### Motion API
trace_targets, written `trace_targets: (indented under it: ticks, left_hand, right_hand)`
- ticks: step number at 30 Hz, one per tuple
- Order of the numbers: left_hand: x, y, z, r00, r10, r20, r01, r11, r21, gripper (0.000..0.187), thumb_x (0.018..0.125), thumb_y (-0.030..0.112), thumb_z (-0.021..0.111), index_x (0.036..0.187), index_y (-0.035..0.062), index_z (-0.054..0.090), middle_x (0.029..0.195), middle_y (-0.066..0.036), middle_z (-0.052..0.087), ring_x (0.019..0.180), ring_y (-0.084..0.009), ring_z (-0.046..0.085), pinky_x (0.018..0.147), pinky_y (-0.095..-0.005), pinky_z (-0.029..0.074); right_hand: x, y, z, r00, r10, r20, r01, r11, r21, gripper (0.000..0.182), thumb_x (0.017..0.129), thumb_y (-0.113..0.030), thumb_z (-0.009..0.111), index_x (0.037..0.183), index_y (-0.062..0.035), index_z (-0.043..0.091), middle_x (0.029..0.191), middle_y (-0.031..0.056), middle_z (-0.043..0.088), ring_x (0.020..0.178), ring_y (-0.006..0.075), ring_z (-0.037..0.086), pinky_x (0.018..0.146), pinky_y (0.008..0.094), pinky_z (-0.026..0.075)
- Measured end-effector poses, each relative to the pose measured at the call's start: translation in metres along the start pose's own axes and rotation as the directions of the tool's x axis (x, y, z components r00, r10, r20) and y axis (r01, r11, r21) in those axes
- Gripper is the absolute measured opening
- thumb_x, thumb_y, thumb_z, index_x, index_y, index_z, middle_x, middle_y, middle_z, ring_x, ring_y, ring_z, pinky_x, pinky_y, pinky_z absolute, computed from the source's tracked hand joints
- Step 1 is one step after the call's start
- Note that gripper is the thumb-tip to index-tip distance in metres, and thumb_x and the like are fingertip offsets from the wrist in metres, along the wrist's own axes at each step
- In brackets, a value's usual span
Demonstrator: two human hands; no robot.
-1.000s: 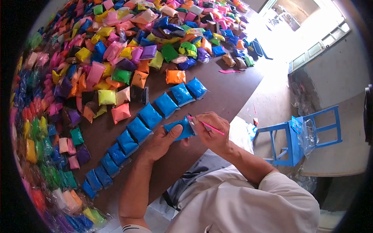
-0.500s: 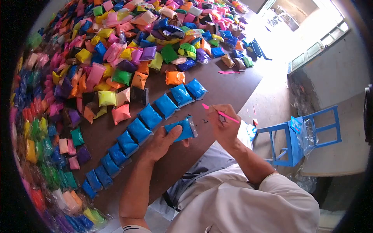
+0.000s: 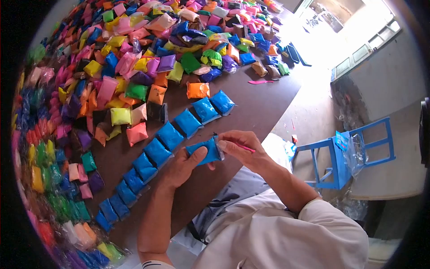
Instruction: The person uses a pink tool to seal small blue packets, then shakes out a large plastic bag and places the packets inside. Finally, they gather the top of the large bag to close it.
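1. The left hand (image 3: 181, 165) gripped a blue packet (image 3: 205, 151) above the counter (image 3: 251, 105).
2. The right hand (image 3: 242, 148) pinched the packet's end, fingers (image 3: 222, 144) closed, with a pink stick (image 3: 245, 148) also held.

Glossy plastic packets on a matt counter.
The blue packet (image 3: 205, 151) between my hands is clear, shiny plastic film over a dull, powdery-looking fill; the thin pink stick (image 3: 245, 147) looks like smooth plastic. The brown counter (image 3: 260, 107) is matt and smooth. The blue chair (image 3: 342, 157) looks like painted wood.
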State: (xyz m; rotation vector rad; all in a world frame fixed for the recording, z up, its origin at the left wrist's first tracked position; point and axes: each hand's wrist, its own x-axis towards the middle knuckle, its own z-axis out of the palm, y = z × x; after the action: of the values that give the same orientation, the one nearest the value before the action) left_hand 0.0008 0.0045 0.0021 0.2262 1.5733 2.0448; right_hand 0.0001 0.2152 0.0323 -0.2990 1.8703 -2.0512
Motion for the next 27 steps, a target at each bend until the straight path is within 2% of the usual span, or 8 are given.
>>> trace_targets:
  ticks: [7,13,19,22,26,27]
  left_hand:
    - [-0.001,0.001,0.001,1.0,-0.004,0.0,0.004,0.999,-0.043,0.041,0.094,0.044,0.053,0.103,0.0059,0.066,0.088,-0.002,0.066,0.084,-0.0103,0.06,0.082,-0.028,0.046]
    - [-0.001,0.008,0.006,0.999,0.033,-0.022,-0.034,0.999,-0.038,0.041,0.094,0.044,0.052,0.102,0.006,0.065,0.086,-0.002,0.066,0.082,-0.0103,0.06,0.08,-0.0277,0.047]
    - [0.001,0.001,0.002,1.0,0.022,0.007,-0.021,0.999,-0.05,0.039,0.095,0.042,0.052,0.102,0.0057,0.065,0.086,-0.002,0.065,0.081,-0.0105,0.06,0.08,-0.0281,0.047]
    - [0.002,0.001,0.001,1.0,0.025,0.015,-0.024,0.998,-0.053,0.038,0.095,0.041,0.053,0.101,0.0057,0.065,0.086,-0.002,0.066,0.081,-0.0106,0.06,0.08,-0.0281,0.047]
    - [0.0,0.01,0.005,1.0,0.011,0.026,-0.01,0.999,-0.039,0.037,0.094,0.041,0.054,0.098,0.0064,0.066,0.084,-0.002,0.066,0.081,-0.0106,0.06,0.081,-0.0282,0.046]
    - [0.0,0.008,0.004,1.0,0.016,0.016,-0.016,1.0,-0.022,0.035,0.094,0.038,0.056,0.103,0.0052,0.063,0.087,-0.004,0.066,0.08,-0.0134,0.061,0.078,-0.0299,0.049]
  right_hand:
    - [0.004,0.011,-0.004,0.995,0.095,0.021,-0.097,0.984,0.148,0.034,0.093,-0.031,0.058,0.104,0.0001,0.064,0.089,0.0055,0.066,0.08,0.0122,0.059,0.073,0.0273,0.046]
    - [0.005,0.014,-0.007,0.989,0.131,0.062,-0.142,0.954,0.262,0.033,0.092,-0.031,0.06,0.105,-0.0007,0.064,0.09,0.0055,0.067,0.08,0.0126,0.06,0.072,0.0267,0.047]
    - [0.004,0.015,-0.006,0.991,0.126,0.056,-0.136,0.956,0.259,0.028,0.091,-0.025,0.061,0.105,-0.0004,0.064,0.089,0.0055,0.067,0.08,0.0118,0.061,0.072,0.0261,0.048]
    - [0.004,0.014,-0.007,0.992,0.117,0.056,-0.127,0.963,0.238,0.024,0.091,-0.018,0.063,0.105,0.0015,0.064,0.09,0.0066,0.067,0.081,0.0119,0.063,0.074,0.0272,0.052]
    - [0.007,0.005,-0.002,0.997,0.065,0.029,-0.069,0.986,0.151,0.025,0.091,-0.016,0.062,0.107,0.0037,0.062,0.09,0.0066,0.066,0.08,0.011,0.062,0.074,0.0266,0.052]
    - [0.008,0.004,-0.002,0.998,0.059,0.019,-0.061,0.993,0.105,0.026,0.091,-0.016,0.062,0.107,0.0044,0.062,0.089,0.0065,0.066,0.079,0.0107,0.062,0.073,0.0264,0.052]
